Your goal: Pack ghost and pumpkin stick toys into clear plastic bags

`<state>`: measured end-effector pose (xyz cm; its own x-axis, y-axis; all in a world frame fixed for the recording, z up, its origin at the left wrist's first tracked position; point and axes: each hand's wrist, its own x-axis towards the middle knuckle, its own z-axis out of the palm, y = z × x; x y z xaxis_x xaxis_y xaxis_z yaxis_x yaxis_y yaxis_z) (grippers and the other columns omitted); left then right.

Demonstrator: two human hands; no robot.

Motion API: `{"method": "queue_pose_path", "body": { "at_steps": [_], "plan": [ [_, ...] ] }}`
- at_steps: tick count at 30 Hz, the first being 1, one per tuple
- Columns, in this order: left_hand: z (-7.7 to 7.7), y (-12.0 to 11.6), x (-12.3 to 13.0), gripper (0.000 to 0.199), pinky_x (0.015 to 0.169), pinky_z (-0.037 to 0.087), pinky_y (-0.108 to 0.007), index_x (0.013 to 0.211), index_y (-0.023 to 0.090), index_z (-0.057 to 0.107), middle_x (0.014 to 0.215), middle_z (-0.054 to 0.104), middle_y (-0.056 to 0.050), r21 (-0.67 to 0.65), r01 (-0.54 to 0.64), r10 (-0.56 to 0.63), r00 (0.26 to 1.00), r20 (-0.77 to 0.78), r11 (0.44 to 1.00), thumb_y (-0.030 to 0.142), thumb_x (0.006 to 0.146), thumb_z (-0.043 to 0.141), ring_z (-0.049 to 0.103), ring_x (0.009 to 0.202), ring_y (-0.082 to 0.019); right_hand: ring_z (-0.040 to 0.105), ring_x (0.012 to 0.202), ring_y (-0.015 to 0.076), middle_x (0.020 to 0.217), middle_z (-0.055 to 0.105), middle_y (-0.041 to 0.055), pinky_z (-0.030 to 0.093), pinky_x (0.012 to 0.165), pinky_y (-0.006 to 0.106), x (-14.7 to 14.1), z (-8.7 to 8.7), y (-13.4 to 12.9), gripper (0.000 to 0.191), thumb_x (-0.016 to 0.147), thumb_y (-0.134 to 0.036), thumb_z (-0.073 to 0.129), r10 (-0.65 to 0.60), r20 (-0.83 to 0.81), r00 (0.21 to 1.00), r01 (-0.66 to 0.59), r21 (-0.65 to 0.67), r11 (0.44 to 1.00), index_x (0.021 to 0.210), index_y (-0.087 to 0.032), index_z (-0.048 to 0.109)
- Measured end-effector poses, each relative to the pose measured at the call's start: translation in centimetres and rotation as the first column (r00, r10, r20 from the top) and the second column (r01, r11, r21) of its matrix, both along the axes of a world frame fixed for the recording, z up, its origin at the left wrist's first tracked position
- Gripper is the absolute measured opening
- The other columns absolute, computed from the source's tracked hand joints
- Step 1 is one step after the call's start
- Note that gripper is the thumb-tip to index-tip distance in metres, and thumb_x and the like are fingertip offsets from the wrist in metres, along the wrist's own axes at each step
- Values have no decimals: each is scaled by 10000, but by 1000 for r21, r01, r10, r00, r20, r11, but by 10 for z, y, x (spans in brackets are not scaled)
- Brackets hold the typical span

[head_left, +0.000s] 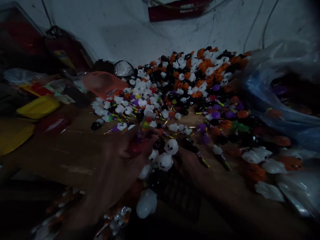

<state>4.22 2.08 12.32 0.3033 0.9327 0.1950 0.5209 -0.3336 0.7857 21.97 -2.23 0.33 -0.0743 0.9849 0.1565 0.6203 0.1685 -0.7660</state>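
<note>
**A:** What's in hand right now?

**B:** Both hands are low and close to the camera, at the near edge of the big heap of toys (pixel 190 83) spread over the brown tabletop (pixel 62 150). The left hand (pixel 120 156) is blurred, but its fingers look curled around a bunch of slim sticks (pixel 142 133) with bright stripes. I'd call it a closed grip on that bunch, though the blur makes it hard to be sure

**A:** And the right hand?

**B:** The right hand (pixel 192 163) is dark and half hidden. It lies just beside a few white skull heads (pixel 168 154) that sit between the two hands. Whether it pinches one or only touches them, I cannot tell

**A:** So which step would you say this is?

**B:** By my reading, gathering: picking pieces off the near edge of the heap and bundling them in the left hand

**A:** What does the next move ask for?

**B:** Care, I'd judge. The pieces are small, round and crowded, so a steady pinch on one skull without nudging its neighbours, and a firm hold on the sticks so none slip

**A:** Anything else around?

**B:** A yellow tub (pixel 38 106) at the left, and blue plastic bags (pixel 282 96) at the right
</note>
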Motion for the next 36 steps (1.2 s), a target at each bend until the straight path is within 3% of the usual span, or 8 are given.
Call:
{"method": "queue_pose_path", "body": {
  "at_steps": [4,9,12,15,19,24,28,36],
  "plan": [
    [9,4,-11,201,641,504,-240,914,252,649,868,668,24,-24,-213,215,971,105,977,384,765,676,624,766,-147,615,971,227,1099,643,85,490,818,343,-2,-8,5,223,872,-201,491,4,-43,999,0,104,995,1060,-199,612],
    [11,7,-33,437,531,456,-223,1154,244,552,877,645,-10,-262,35,-8,995,102,964,382,754,662,588,685,-142,636,940,207,1040,666,68,512,797,308,7,-1,4,220,843,-167,519,31,23,999,-33,101,994,1033,-202,626],
    [8,4,-45,563,450,366,-189,1344,311,367,714,566,38,-328,134,-120,991,62,935,331,824,581,496,543,-100,662,781,189,893,690,44,517,663,279,24,21,-4,163,857,-166,504,10,247,969,-48,149,988,926,-210,645],
    [13,0,-48,596,468,367,-188,1382,342,302,713,523,43,-350,212,-197,977,78,913,304,844,556,476,560,-97,667,734,188,887,697,54,508,581,280,35,56,-17,162,895,-220,499,-171,361,917,-7,443,897,949,-217,652],
    [26,-4,-32,593,459,345,-167,1359,335,336,731,521,53,-368,311,-265,949,172,876,272,825,585,433,542,-72,599,1077,208,1232,604,68,496,883,327,23,99,-27,404,862,-127,539,-263,352,898,-45,669,742,1244,-261,536],
    [31,-13,-15,734,626,492,-227,1405,352,264,1124,595,-31,-291,442,-371,889,271,848,146,779,587,571,725,-97,515,1203,253,1485,353,74,418,964,430,2,110,-17,600,845,-103,473,-148,519,842,-212,570,794,1416,-235,348],
    [28,-14,-9,773,709,543,-284,1436,344,219,1370,481,-105,-234,393,-347,913,212,889,154,782,587,634,868,-148,602,1057,252,1271,588,107,416,930,451,-1,101,-11,469,889,-145,456,-141,528,838,-202,539,818,1356,-190,435],
    [10,-13,-9,567,746,559,-309,1364,319,382,1264,587,-62,55,139,-143,987,67,989,230,834,563,649,926,-180,583,1041,212,1157,641,80,476,889,371,28,96,-10,336,928,-215,473,-40,230,972,-75,470,880,1253,-191,558]
  ]
}}
